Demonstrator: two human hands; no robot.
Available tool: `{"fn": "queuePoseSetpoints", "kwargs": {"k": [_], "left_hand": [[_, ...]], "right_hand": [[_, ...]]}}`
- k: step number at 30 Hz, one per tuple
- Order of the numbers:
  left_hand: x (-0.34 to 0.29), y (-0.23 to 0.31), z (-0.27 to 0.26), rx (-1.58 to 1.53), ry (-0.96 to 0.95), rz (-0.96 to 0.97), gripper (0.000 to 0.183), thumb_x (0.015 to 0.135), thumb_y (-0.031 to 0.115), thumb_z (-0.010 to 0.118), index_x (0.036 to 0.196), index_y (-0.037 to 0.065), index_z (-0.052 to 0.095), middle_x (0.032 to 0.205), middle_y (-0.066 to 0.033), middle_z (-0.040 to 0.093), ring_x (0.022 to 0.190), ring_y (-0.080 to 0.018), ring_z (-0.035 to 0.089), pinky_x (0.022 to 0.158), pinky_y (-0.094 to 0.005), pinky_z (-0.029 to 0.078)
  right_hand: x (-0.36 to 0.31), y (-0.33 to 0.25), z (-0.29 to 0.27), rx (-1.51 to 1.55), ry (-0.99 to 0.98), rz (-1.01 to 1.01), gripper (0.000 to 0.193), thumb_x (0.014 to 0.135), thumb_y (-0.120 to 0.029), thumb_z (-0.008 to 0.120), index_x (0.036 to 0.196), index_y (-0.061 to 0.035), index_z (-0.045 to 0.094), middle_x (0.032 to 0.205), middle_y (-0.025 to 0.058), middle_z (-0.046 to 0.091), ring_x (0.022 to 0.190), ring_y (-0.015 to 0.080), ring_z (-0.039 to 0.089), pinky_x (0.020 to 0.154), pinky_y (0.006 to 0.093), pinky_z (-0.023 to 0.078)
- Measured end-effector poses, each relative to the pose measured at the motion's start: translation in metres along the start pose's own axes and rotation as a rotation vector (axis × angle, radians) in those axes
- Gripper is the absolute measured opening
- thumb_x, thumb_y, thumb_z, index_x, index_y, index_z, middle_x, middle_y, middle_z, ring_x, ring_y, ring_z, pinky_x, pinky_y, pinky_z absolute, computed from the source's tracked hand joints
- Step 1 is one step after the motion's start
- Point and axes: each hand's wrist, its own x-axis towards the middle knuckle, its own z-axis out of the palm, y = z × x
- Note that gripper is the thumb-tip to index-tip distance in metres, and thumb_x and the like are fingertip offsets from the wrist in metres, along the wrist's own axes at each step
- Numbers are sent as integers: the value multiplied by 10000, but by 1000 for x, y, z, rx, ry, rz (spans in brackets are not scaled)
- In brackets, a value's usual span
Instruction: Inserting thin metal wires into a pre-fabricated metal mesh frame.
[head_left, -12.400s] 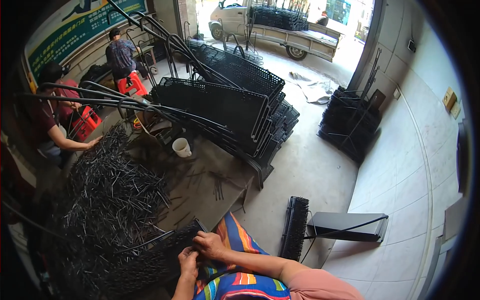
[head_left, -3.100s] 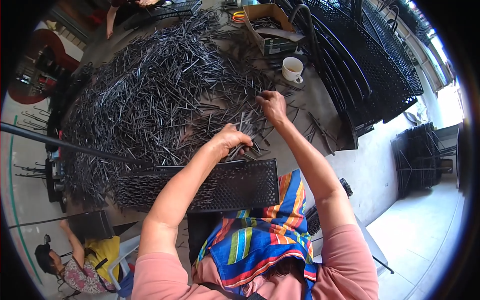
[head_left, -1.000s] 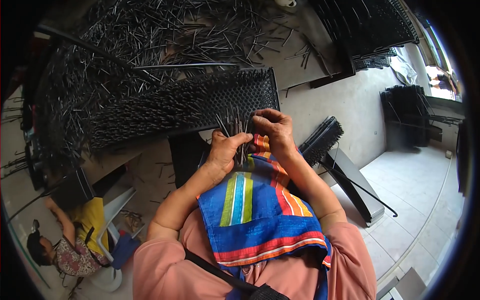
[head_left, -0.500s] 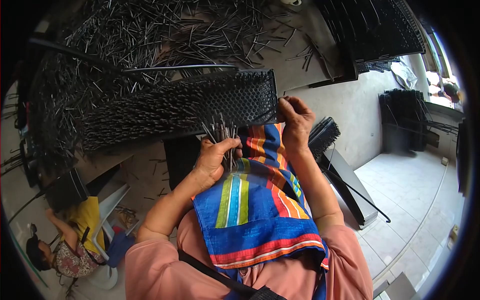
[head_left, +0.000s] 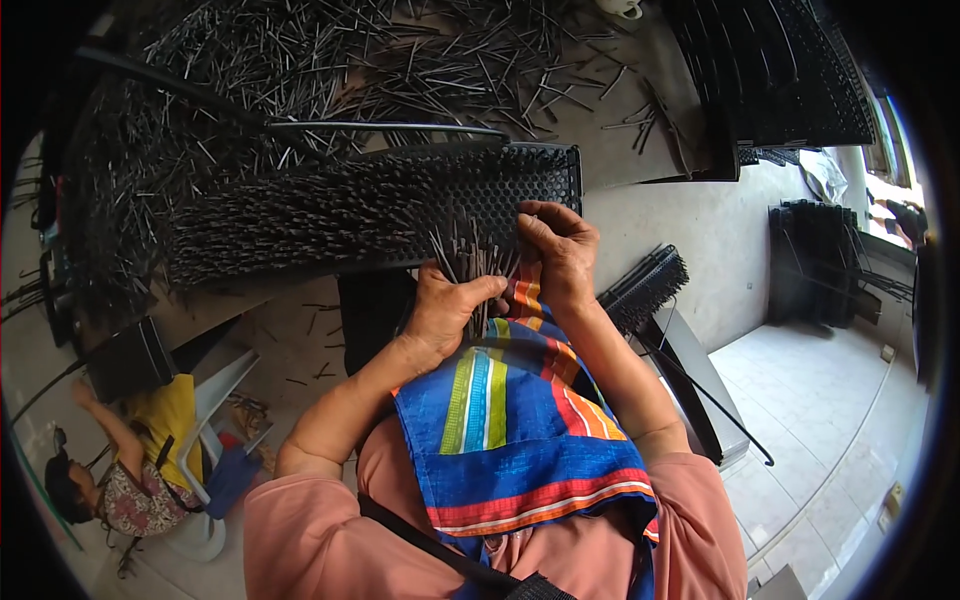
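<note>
My left hand [head_left: 436, 312] is closed around a bundle of thin dark sticks [head_left: 466, 250], held upright below the near edge of a long black perforated tray [head_left: 512, 192]. Densely packed short dark sticks [head_left: 290, 215] stand in the tray's holes from the left end to past the middle, while bare holes show toward the right end. Just right of the bundle, my right hand [head_left: 565, 250] is pinched at the tray's near edge. Whatever its fingertips hold, if anything, is too small to make out. A striped colourful apron [head_left: 510, 430] covers my front.
Loose dark sticks [head_left: 400, 75] are heaped on the table [head_left: 620, 165] beyond the tray. Black perforated racks [head_left: 770, 80] stand at the far right. A smaller bristled piece [head_left: 645, 290] lies beside my right forearm. Another person [head_left: 150, 495] sits at the lower left.
My right hand has moved left along the tray, from its right corner to near the bundle. My left hand keeps its hold on the sticks. The whole view has shifted slightly.
</note>
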Motion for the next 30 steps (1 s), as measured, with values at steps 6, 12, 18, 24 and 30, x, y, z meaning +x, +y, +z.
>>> {"fn": "queuePoseSetpoints", "kwargs": {"k": [6,12,18,24,30], "left_hand": [[4,1,-4,63,-36,30,181,764,-77,652,916,19,668,803,-44,679,617,-125,638,586,-255,551],[1,-10,-6,-85,59,-125,218,755,-81,660,952,14,664,780,-62,692,649,-150,669,610,-286,572],[-2,-8,-3,-2,-7,-309,170,765,-71,648,927,-21,649,791,-105,685,646,-213,680,572,-338,574],[9,-4,4,1,26,-156,141,745,-73,671,876,-23,657,770,-114,685,633,-218,677,583,-333,571],[15,-1,11,-72,61,-182,198,722,-118,669,903,-39,669,835,-99,701,692,-180,688,666,-307,581]], "right_hand": [[4,-11,-6,-12,-92,247,85,853,-56,690,921,-9,671,751,-1,628,603,70,560,534,213,460],[15,-34,-30,-272,-214,151,46,860,-49,668,878,-11,649,734,12,618,621,86,570,580,222,486],[36,-40,-39,-177,-17,-453,63,835,19,676,893,36,659,776,40,620,659,103,589,581,227,479],[59,-37,-38,-637,1,-955,91,780,93,686,856,54,653,832,65,622,682,100,606,572,216,486],[62,-36,-44,-640,0,-918,118,766,118,676,861,52,650,847,75,634,680,111,628,567,220,499]]}}
